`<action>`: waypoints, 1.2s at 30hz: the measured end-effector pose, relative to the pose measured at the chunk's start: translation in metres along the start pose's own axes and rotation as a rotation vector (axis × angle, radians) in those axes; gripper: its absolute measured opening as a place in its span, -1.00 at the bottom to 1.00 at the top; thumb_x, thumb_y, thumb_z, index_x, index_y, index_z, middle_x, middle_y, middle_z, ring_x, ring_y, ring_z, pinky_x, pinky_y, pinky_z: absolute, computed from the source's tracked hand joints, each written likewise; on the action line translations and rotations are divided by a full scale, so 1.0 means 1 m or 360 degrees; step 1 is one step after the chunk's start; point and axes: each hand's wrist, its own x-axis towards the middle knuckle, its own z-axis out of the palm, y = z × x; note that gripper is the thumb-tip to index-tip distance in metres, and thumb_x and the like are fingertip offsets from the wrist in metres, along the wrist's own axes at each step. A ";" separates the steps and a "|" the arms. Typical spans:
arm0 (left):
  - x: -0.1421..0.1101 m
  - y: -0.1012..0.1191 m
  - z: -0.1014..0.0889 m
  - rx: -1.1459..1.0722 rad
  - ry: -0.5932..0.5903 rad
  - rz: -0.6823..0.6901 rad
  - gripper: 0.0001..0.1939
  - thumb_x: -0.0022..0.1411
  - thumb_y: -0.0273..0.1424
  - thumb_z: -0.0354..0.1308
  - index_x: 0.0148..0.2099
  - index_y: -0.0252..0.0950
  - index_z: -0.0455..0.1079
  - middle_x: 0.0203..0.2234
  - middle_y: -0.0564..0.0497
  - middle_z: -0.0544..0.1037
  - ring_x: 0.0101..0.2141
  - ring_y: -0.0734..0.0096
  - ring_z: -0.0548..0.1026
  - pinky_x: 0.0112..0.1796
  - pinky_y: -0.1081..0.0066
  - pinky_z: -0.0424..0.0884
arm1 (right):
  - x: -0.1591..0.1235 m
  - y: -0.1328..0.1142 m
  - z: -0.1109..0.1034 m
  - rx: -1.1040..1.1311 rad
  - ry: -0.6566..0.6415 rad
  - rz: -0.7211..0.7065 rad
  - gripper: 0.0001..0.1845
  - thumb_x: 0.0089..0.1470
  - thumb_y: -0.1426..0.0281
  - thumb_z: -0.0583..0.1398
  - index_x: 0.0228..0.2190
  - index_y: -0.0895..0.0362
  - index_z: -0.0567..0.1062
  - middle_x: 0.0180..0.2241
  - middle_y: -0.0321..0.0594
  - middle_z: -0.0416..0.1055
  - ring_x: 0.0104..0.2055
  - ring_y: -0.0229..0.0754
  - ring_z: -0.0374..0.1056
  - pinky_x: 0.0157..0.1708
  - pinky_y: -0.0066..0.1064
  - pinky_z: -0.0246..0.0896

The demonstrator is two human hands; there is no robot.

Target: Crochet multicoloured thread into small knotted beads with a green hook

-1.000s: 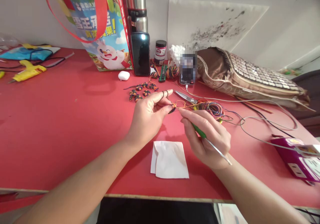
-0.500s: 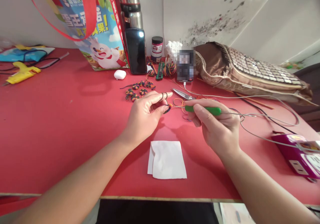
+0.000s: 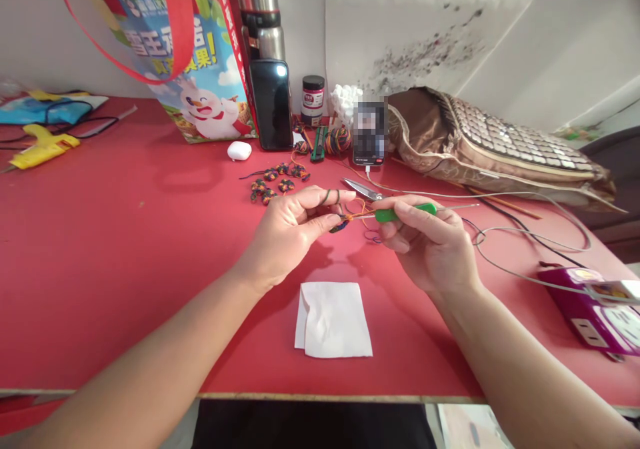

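Between thumb and fingers, my left hand (image 3: 295,232) pinches a small multicoloured crochet piece (image 3: 340,225), with dark yarn looped round the index finger. My right hand (image 3: 435,242) is closed on the green handle of a crochet hook (image 3: 406,213), whose thin metal end reaches left to the piece. Orange yarn (image 3: 361,203) runs at the hook's tip. Behind the hands lie scissors (image 3: 363,189) with their blades pointing left. Several small crocheted flowers (image 3: 270,177) in the same mixed colours rest on the table beyond my left hand.
A folded white tissue (image 3: 335,319) lies before me. Further back stand a dark phone (image 3: 271,105), a jar (image 3: 313,101), a pixelated phone (image 3: 370,135) and a gift bag (image 3: 200,69). A sequined bag (image 3: 500,142), grey cable and purple power strip (image 3: 590,309) occupy the right; a yellow glue gun (image 3: 45,147) lies left.
The hook's tip has moved left to the crochet piece, and its far end now tilts slightly upward. Orange yarn now stretches between the piece and my right hand.
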 end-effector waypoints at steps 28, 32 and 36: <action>-0.009 -0.001 0.009 -0.0245 0.0175 0.0028 -0.79 0.11 -0.44 0.54 -0.17 -0.12 0.76 -0.20 0.03 0.78 -0.09 0.28 0.69 0.09 0.24 0.60 | 0.000 0.015 0.004 0.0231 -0.0193 -0.0037 -0.87 0.10 0.26 0.46 -0.30 0.02 0.77 -0.53 -0.34 0.55 -0.65 -0.40 0.20 -0.59 -0.49 0.23; -0.007 -0.001 0.010 -0.0207 0.0230 0.0011 -0.74 0.05 -0.47 0.57 -0.18 -0.12 0.76 -0.29 0.06 0.76 -0.19 0.35 0.68 -0.02 0.30 0.65 | -0.003 0.015 0.004 0.0209 -0.0219 -0.0046 -0.85 0.12 0.26 0.46 -0.25 0.01 0.78 -0.50 -0.31 0.60 -0.61 -0.36 0.30 -0.57 -0.47 0.29; -0.006 0.000 0.009 -0.0208 0.0243 -0.0031 -0.67 -0.05 -0.47 0.60 -0.16 -0.16 0.76 -0.41 0.07 0.70 -0.30 0.37 0.63 -0.12 0.28 0.67 | -0.008 0.013 0.004 0.0076 -0.0249 -0.0137 -0.81 0.17 0.23 0.43 -0.20 0.02 0.78 -0.45 -0.25 0.63 -0.58 -0.27 0.37 -0.56 -0.38 0.37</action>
